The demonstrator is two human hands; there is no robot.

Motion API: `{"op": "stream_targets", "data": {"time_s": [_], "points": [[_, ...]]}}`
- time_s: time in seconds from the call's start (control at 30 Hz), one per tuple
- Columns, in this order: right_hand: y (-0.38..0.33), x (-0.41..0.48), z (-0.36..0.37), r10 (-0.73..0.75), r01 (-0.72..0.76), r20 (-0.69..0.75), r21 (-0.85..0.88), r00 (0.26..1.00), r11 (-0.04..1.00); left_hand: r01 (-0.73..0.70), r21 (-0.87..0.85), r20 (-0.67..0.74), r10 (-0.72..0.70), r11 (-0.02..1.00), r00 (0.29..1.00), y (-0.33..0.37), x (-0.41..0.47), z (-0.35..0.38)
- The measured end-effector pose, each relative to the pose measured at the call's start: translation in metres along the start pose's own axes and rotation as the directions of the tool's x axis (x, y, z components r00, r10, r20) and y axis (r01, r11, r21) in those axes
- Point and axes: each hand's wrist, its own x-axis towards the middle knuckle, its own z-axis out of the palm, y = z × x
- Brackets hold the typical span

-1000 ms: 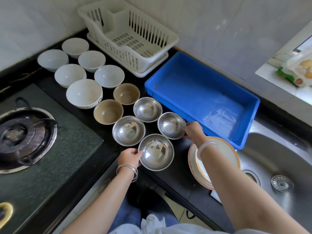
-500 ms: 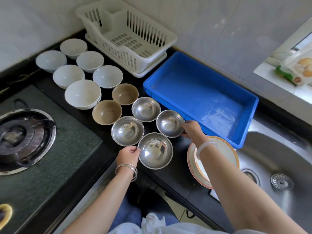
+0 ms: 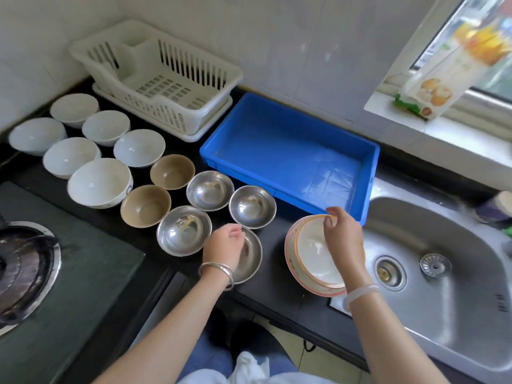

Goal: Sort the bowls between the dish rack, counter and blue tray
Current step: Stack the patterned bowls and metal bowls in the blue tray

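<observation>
Four steel bowls sit grouped on the black counter (image 3: 277, 278); the nearest steel bowl (image 3: 251, 260) lies partly under my left hand (image 3: 223, 249), which hovers over it with loosely curled fingers and holds nothing. Two brown bowls (image 3: 171, 171) and several white bowls (image 3: 99, 182) stand further left. My right hand (image 3: 342, 239) is over a stack of orange-rimmed bowls (image 3: 310, 256) beside the sink, its fingertips pinching the far rim. The white dish rack (image 3: 177, 117) and the blue tray (image 3: 291, 156) both hold nothing.
A steel sink (image 3: 443, 286) lies to the right of the stack. A gas stove burner (image 3: 22, 267) is at the far left. A printed packet (image 3: 426, 90) leans on the window sill. Tiled wall runs behind the rack and tray.
My right hand left the right-hand steel bowl and moved right to the orange-rimmed stack. My left hand moved from the near steel bowl's left rim to over it. The camera tilted up.
</observation>
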Motion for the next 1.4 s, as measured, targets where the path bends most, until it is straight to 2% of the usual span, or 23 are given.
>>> {"op": "stream_targets", "data": {"time_s": [0.13, 0.23, 0.3, 0.4, 0.6, 0.8, 1.03, 1.13, 1.4], "points": [[0.050, -0.014, -0.016, 0.118, -0.121, -0.058, -0.040, 0.991, 0.992, -0.088, 0.096, 0.241, 0.062, 0.992, 0.969, 0.021, -0.004, 0.045], [0.071, -0.023, -0.021, 0.271, -0.268, -0.029, 0.090, 0.962, 0.959, -0.173, 0.191, 0.362, 0.095, 0.966, 0.927, 0.032, -0.006, 0.070], [0.078, -0.028, -0.019, 0.295, -0.291, 0.000, 0.163, 0.956, 0.943, -0.210, 0.252, 0.389, 0.100, 0.945, 0.916, 0.035, -0.006, 0.081], [0.077, -0.031, -0.017, 0.326, -0.318, -0.017, 0.174, 0.945, 0.932, -0.221, 0.297, 0.364, 0.104, 0.929, 0.926, 0.034, -0.004, 0.087], [0.064, -0.050, -0.007, 0.407, -0.396, -0.027, 0.181, 0.913, 0.900, -0.221, 0.233, 0.313, 0.142, 0.947, 0.939, 0.035, 0.006, 0.082], [0.050, -0.070, 0.005, 0.478, -0.453, -0.002, 0.319, 0.878, 0.832, -0.252, 0.263, 0.314, 0.164, 0.931, 0.935, 0.041, 0.021, 0.078], [0.046, -0.072, 0.009, 0.492, -0.453, -0.054, 0.313, 0.869, 0.834, -0.300, 0.336, 0.276, 0.211, 0.893, 0.938, 0.042, 0.019, 0.081], [0.044, -0.074, 0.009, 0.500, -0.467, -0.010, 0.344, 0.866, 0.815, -0.313, 0.340, 0.273, 0.225, 0.887, 0.935, 0.044, 0.016, 0.081], [0.043, -0.083, -0.019, 0.504, -0.449, -0.050, 0.384, 0.862, 0.807, -0.352, 0.264, 0.267, 0.282, 0.898, 0.921, 0.066, 0.009, 0.080]]}}
